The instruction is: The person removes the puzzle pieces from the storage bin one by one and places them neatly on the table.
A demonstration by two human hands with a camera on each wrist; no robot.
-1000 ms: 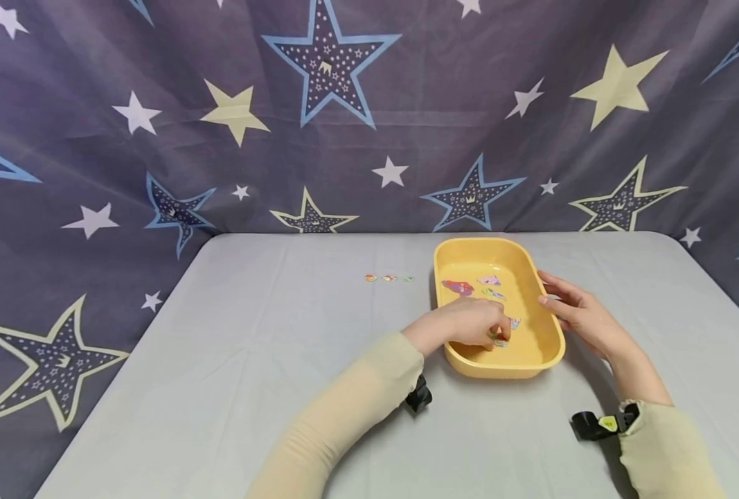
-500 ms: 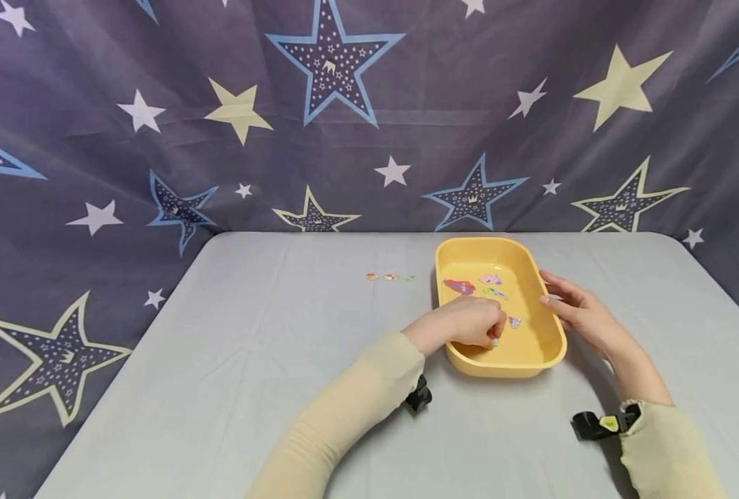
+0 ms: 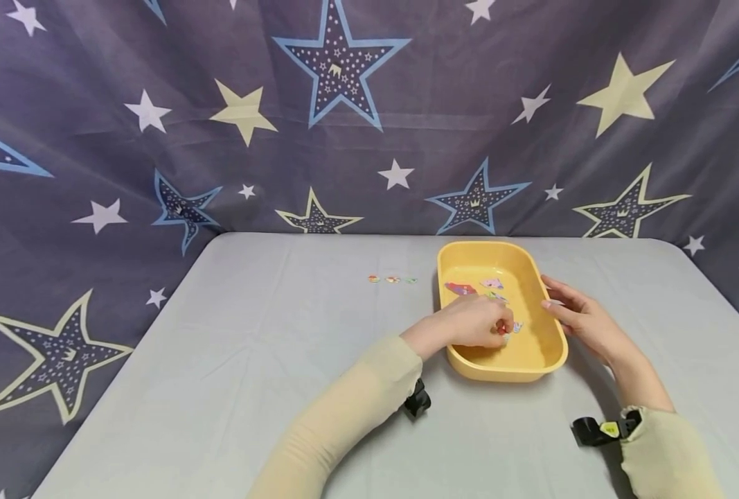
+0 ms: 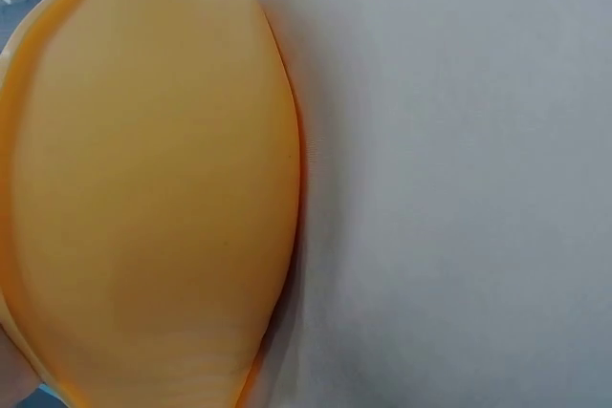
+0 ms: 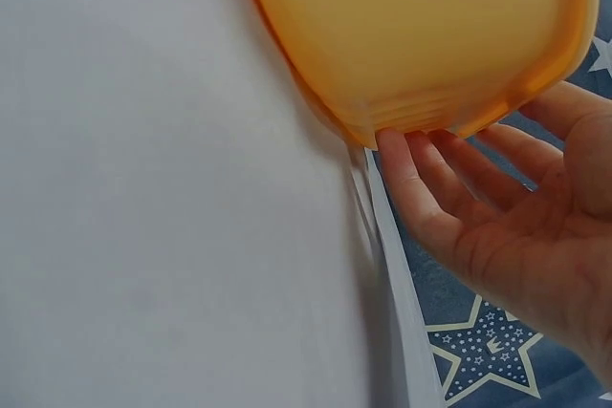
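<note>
Head view: left hand (image 3: 469,320) pinches a cutout (image 3: 504,334), right hand (image 3: 586,321) holds the tray (image 3: 536,350), three pieces (image 3: 393,280) left of it.

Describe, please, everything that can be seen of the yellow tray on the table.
The yellow tray is a deep rectangular tub with rounded corners and a smooth rim; it looks like glossy plastic. It stands open side up on the right part of the pale table. Several small colourful cutouts lie inside. The left hand reaches over its left side and hides part of the floor; the right hand touches its right side.
</note>
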